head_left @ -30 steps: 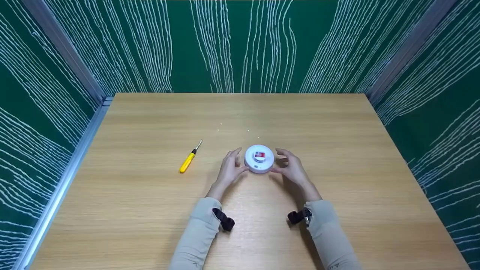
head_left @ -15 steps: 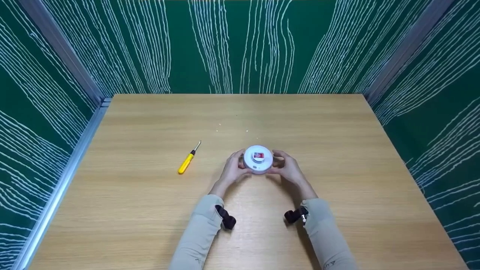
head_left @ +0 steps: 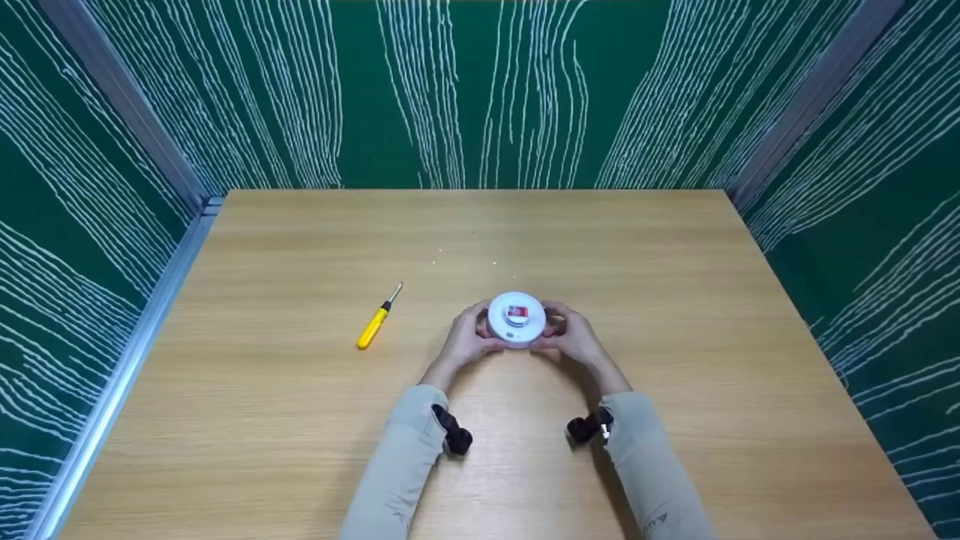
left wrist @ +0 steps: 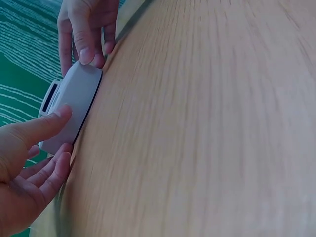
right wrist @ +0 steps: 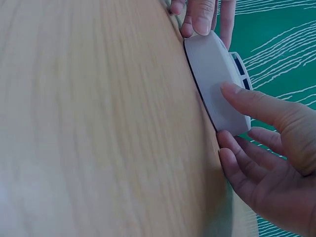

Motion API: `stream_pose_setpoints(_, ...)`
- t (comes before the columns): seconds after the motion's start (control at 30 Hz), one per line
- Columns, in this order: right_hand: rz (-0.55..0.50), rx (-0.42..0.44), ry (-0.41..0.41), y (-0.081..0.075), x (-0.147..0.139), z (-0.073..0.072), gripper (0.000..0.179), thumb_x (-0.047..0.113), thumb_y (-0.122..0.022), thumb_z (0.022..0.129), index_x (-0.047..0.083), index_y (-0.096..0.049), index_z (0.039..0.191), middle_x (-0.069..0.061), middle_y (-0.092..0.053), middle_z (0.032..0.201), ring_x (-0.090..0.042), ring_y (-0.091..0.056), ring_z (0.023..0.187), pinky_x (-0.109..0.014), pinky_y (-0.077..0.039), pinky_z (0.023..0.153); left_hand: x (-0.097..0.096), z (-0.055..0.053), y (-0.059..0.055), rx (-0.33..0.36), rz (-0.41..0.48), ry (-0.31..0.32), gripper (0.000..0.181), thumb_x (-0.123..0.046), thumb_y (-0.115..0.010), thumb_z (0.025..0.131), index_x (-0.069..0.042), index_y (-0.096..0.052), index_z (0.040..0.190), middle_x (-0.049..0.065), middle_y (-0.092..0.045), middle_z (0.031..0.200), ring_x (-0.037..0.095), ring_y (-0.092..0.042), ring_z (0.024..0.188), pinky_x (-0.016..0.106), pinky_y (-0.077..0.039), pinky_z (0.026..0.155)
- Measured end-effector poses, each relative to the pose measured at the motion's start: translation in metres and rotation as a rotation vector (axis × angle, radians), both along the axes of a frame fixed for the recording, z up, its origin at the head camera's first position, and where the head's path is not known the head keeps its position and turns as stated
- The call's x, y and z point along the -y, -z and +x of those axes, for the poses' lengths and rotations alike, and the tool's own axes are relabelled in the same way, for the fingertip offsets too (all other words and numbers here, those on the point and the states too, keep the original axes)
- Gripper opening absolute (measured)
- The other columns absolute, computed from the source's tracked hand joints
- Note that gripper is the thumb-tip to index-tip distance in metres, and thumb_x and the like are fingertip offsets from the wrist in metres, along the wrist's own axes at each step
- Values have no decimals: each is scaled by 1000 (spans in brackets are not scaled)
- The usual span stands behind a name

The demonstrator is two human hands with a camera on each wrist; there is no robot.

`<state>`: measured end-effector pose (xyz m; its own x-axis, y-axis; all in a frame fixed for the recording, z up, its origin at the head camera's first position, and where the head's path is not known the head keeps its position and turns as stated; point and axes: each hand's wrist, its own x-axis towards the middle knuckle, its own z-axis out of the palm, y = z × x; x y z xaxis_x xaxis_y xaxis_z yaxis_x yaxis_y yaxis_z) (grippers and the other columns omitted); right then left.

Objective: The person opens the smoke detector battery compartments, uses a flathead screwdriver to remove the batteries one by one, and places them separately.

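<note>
A round white smoke detector (head_left: 517, 327), with a raised centre and a small red label on top, is between the two hands over the middle of the table. From its left side the left hand (head_left: 465, 339) grips it, the thumb at the near wall and the fingers round the side. Opposite, the right hand (head_left: 576, 337) holds it the same way. In the left wrist view the smoke detector (left wrist: 83, 91) shows its smooth side wall and dark bottom rim. Dark slots in its raised part appear in the right wrist view. Whether it touches the table, I cannot tell.
A screwdriver (head_left: 373, 327) with a yellow handle lies to the left of the hands, tip pointing away. Several tiny pale specks are on the wooden table (head_left: 300, 420) beyond the smoke detector. Green walls with white streaks surround the table's back and sides.
Both hands have closed in from the sides and now grip the smoke detector, where a second ago they were spread around it. The smoke detector and screwdriver hardly shift.
</note>
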<state>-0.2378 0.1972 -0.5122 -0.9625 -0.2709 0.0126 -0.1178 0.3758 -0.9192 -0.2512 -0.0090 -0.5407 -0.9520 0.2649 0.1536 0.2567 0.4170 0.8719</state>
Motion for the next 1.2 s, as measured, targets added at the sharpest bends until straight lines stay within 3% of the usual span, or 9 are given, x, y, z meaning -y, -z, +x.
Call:
stream_pose_setpoints(0.17, 8, -2, 3, 11, -2, -6, 72, -5, -76, 63, -9, -40, 125, -28, -48, 117, -37, -55, 79, -21, -47, 63, 0, -2, 1, -13, -43, -11, 75, -7, -82, 57, 3, -47, 123, 19, -50, 120, 28, -44, 112, 35, -30, 100)
stream_pose_setpoints(0.37, 32, 9, 33, 30, -6, -16, 75, -4, -77, 62, -3, -42, 127, -23, -48, 120, -28, -56, 77, -20, -47, 62, -1, -3, 3, -9, -96, -24, 78, -10, -82, 57, 2, -45, 125, 19, -49, 120, 30, -44, 113, 36, -29, 100)
stream_pose_setpoints(0.5, 38, 8, 45, 31, -5, -17, 75, -3, -78, 61, 1, -44, 127, -21, -50, 119, -23, -56, 75, -23, -49, 65, -2, -2, 3, -10, -95, -33, 77, -9, -82, 58, 2, -45, 125, 18, -50, 119, 29, -45, 111, 35, -30, 100)
stream_pose_setpoints(0.63, 33, -3, 48, 32, -5, -16, 75, -1, -79, 60, 1, -45, 126, -22, -51, 118, -22, -57, 74, -25, -50, 65, -3, -2, 5, -12, -84, -41, 77, -9, -81, 58, 1, -45, 126, 16, -52, 116, 24, -51, 98, 30, -37, 93)
stream_pose_setpoints(0.73, 31, -15, 48, 32, -5, -16, 76, 1, -80, 59, 0, -45, 126, -22, -51, 117, -22, -57, 73, -24, -50, 65, -3, -1, 5, -6, -66, -40, 77, -8, -81, 59, 2, -45, 126, 15, -52, 113, 20, -55, 80, 26, -46, 78)
stream_pose_setpoints(0.87, 19, -37, 50, 32, -5, -15, 74, 1, -80, 58, -1, -47, 124, -22, -53, 114, -23, -58, 73, -22, -49, 64, -3, 0, 6, -2, -42, -38, 76, -6, -81, 59, 2, -45, 126, 15, -53, 111, 16, -55, 65, 20, -48, 62)
stream_pose_setpoints(1.2, -4, -49, 39, 31, -6, -13, 70, 0, -79, 59, -2, -49, 122, -20, -55, 112, -26, -58, 75, -21, -49, 65, -2, 3, 5, -15, -3, -25, 72, -7, -80, 60, 3, -48, 123, 14, -55, 103, 16, -54, 66, 19, -47, 58)
